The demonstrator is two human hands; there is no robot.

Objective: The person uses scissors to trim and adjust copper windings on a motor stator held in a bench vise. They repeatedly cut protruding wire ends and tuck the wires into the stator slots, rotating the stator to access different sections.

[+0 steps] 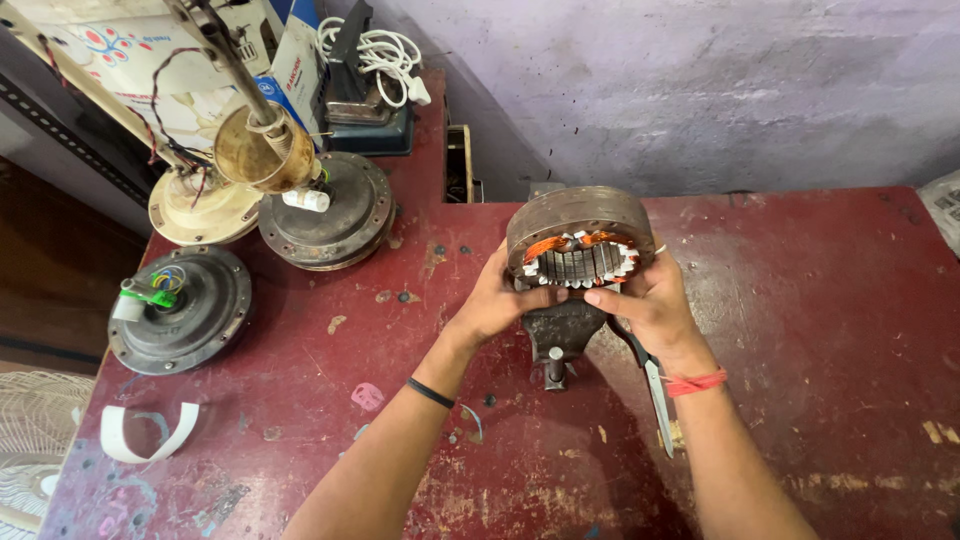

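A round motor stator is gripped between two bare hands above a small bench vise near the middle of a worn red table. The left hand is closed on the stator's lower left edge, with the thumb laid along its underside. The right hand is clamped on the lower right edge, its forefinger stretched across beneath the core. The stator appears to rest on or just above the vise jaws; contact cannot be told from this view.

The stator is judged heavy and stiff, being a thick ring of stacked steel plates. Its copper windings and pale slot insulation are judged fragile and easily nicked, so the bare outer steel rim is the sound place to be held, as is done here.

A slim metal tool lies just below the right wrist. Three motor housings and a white cable are seen at the far left.
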